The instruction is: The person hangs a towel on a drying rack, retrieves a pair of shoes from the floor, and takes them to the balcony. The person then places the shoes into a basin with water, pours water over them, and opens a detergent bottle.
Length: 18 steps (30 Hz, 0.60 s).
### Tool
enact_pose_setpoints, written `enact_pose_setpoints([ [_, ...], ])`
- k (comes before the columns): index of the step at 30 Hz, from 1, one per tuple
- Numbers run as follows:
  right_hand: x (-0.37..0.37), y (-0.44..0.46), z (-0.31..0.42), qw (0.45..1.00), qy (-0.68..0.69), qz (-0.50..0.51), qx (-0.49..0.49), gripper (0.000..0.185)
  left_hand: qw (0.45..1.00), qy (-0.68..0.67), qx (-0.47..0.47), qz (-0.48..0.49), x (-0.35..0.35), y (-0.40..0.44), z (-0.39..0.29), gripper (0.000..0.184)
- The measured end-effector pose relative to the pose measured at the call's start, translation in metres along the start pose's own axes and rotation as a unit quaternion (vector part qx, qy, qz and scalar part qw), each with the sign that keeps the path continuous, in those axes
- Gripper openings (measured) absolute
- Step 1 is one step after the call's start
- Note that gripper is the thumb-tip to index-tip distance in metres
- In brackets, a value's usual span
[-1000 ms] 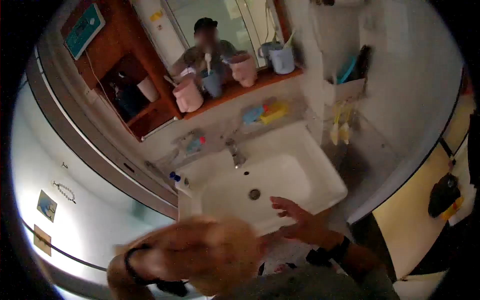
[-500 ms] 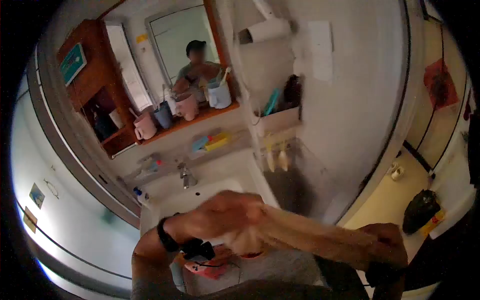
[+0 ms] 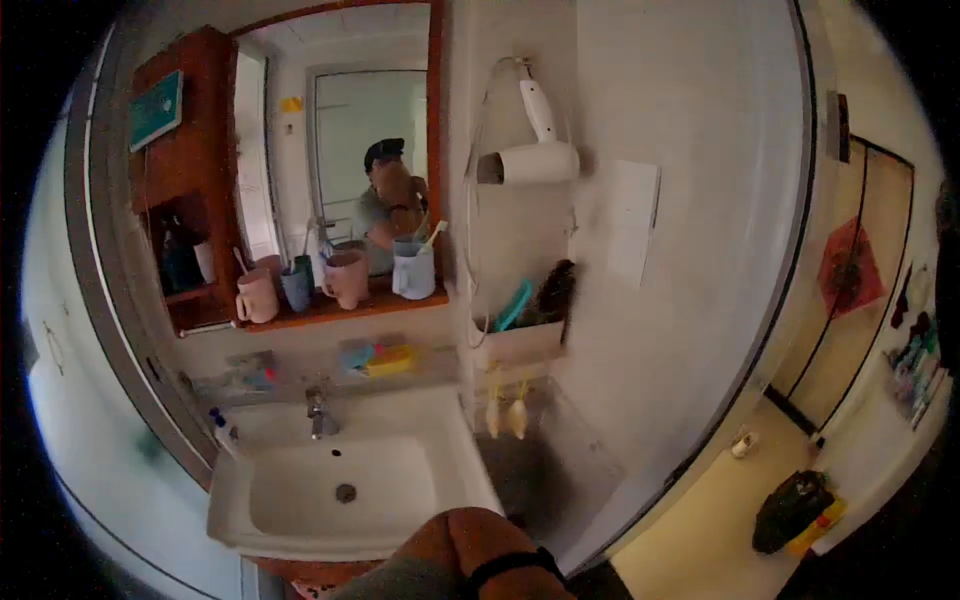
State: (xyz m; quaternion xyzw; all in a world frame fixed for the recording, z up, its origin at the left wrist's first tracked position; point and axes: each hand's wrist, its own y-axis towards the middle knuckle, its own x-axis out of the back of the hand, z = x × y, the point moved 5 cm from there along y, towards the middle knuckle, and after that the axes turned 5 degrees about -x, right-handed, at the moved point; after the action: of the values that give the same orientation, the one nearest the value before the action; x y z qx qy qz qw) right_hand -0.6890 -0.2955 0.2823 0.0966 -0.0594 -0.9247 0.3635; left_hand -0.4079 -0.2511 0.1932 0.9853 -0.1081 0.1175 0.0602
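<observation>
one bent arm [image 3: 455,535], apparently the left, crosses six o'clock, a grey sleeve [image 3: 395,580] behind it and a dark band [image 3: 505,567] around it. both hands were in sight a moment ago, blurred in front of the basin [image 3: 395,465]; now they are out of the frame, so i cannot tell whether either is open, closed or gripping anything. the basin, at seven o'clock, shows almost whole, just beyond the elbow. in the mirror [image 3: 350,100], at eleven o'clock, the person's reflection [image 3: 378,207] is too blurred to settle it.
</observation>
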Motion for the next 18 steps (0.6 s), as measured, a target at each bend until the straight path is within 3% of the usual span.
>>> enact_pose_setpoints([
  [11, 0.078, -0.002, 0.015, 1.000, -0.015, 0.019, 0.012, 0.026, 0.996, -0.078, 0.009, 0.038, -0.099, 0.097, 0.038, 0.023],
  [18, 0.213, -0.064, 0.023, 0.999, 0.006, 0.013, 0.032, 0.026, 0.984, -0.104, 0.047, 0.133, -0.244, 0.211, 0.054, 0.023],
])
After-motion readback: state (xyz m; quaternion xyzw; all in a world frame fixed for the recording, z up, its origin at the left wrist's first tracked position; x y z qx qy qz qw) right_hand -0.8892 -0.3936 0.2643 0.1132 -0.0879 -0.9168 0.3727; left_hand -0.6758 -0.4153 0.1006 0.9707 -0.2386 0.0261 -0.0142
